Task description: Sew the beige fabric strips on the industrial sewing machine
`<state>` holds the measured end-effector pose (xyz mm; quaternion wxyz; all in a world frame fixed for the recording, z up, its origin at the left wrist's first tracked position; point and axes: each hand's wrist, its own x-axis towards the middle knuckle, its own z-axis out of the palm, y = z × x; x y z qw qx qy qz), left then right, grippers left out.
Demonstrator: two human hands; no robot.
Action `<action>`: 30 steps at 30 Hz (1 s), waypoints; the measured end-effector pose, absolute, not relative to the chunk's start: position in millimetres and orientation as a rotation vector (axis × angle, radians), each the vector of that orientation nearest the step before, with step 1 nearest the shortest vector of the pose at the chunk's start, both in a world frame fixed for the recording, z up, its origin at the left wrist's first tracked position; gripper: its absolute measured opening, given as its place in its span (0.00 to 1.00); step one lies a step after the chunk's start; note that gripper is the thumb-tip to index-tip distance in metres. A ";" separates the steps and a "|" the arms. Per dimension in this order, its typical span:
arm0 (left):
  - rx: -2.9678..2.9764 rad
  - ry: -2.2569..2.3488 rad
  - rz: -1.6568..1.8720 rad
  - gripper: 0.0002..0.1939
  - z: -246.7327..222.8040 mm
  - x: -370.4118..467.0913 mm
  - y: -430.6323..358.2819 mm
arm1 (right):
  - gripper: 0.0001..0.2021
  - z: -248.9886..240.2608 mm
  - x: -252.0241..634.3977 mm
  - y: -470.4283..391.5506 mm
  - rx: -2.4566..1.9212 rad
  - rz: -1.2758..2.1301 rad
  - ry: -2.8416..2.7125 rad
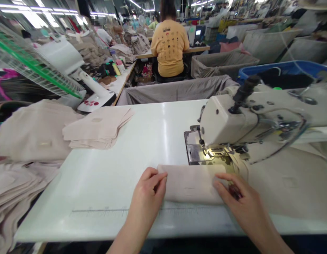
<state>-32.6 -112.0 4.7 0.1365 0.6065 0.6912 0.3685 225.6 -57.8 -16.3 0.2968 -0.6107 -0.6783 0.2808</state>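
Observation:
A folded beige fabric piece (191,185) lies flat on the table just in front of the sewing machine (227,120). My left hand (150,190) pinches its upper left corner between thumb and fingers. At the right end, the thumb and forefinger of my right hand (240,197) are closed on the same piece. A small dark red object (235,192) shows under the curled fingers of that hand; its kind is mostly hidden. The lit presser foot (217,152) and metal plate sit just beyond the fabric's far edge.
Stacked beige pieces (97,127) lie at the table's left, beside larger fabric piles (34,130). More beige cloth (292,180) spreads right of the machine. A white fan (60,53) stands at the back left. A person in a yellow shirt (170,46) sits ahead, beyond a cloth-lined bin (176,90).

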 end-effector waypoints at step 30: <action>2.051 2.124 0.940 0.15 -2.8 -40.9 -109.8 | 0.09 -9.8 222.2 -43.5 -1.541 0.674 -2.010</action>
